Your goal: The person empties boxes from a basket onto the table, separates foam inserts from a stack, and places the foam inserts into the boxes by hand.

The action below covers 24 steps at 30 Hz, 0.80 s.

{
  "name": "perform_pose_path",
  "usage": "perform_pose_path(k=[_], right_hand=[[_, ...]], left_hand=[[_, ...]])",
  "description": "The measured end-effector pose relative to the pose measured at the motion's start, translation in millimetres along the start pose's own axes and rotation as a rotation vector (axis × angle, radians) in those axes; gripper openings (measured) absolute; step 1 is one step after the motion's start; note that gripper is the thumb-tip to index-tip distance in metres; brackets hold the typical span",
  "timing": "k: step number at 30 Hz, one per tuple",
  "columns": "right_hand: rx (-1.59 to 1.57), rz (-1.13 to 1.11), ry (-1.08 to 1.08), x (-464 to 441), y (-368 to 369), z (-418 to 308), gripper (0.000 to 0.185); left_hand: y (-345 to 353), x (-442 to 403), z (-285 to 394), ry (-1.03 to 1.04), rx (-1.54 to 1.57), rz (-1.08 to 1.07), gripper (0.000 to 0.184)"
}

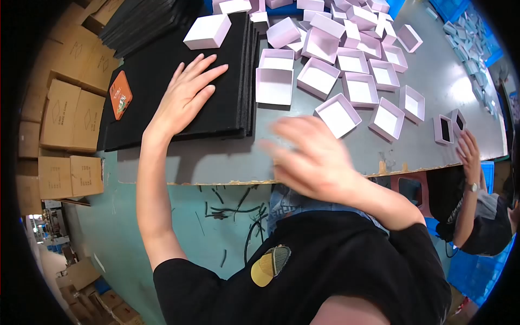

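Observation:
My left hand (189, 95) lies with fingers spread on a stack of black foam sheets (222, 116). Just beyond its fingertips, a closed-looking pale box (207, 31) rests on the same stack. My right hand (311, 157) is above the front of the grey table (216, 165), smeared by motion, so I cannot make out whether its fingers hold anything. Nearest to it is an open, pale pink box piece with a white inside (338, 116). Several similar open box pieces (359, 90) spread out behind, some piled on each other.
An orange phone-like object (120, 95) lies on the foam's left side. Cardboard cartons (65, 116) are stacked at the left. On the right, a co-worker's hand (469, 149) is beside two small boxes with black inside (444, 130). Black strips (233, 210) litter the green floor.

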State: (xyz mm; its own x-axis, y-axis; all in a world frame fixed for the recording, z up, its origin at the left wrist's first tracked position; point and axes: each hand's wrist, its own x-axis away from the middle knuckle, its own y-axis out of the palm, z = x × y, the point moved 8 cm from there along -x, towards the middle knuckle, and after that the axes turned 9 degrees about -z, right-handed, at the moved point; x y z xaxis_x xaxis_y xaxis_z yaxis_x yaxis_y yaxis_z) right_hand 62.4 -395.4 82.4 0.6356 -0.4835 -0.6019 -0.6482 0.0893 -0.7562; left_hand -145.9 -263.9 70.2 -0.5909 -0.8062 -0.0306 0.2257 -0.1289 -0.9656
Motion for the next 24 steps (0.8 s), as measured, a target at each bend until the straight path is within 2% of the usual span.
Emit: perform_pose_path(k=[4,5,14,20,21,24], right_hand=[[0.109,-0.017,-0.022,-54.7,83.4,1.0,0.045],[0.193,0.061,-0.049,-59.1,91.4,2.3,0.043],[0.21,-0.052,-0.011,-47.3,122.0,24.7,0.033],[0.361,-0.178,-0.05,-50.0,138.6,22.7,0.018],[0.382,-0.124,-0.087,-49.0,137.4,21.1,0.011],[0.34,-0.075,-0.146,-42.6,134.7,18.5,0.011]], left_hand=[[8.9,2.7,-7.8,-0.007,-0.036,-0.003,0.045],[8.6,2.5,-8.0,0.003,-0.045,0.006,0.045],[13.7,1.7,-13.5,0.025,-0.063,0.029,0.045],[13.2,1.3,-11.8,0.01,-0.083,0.022,0.046],[12.7,1.9,-10.7,0.007,-0.087,0.016,0.047],[10.4,1.5,-7.3,0.016,-0.077,0.043,0.045]])
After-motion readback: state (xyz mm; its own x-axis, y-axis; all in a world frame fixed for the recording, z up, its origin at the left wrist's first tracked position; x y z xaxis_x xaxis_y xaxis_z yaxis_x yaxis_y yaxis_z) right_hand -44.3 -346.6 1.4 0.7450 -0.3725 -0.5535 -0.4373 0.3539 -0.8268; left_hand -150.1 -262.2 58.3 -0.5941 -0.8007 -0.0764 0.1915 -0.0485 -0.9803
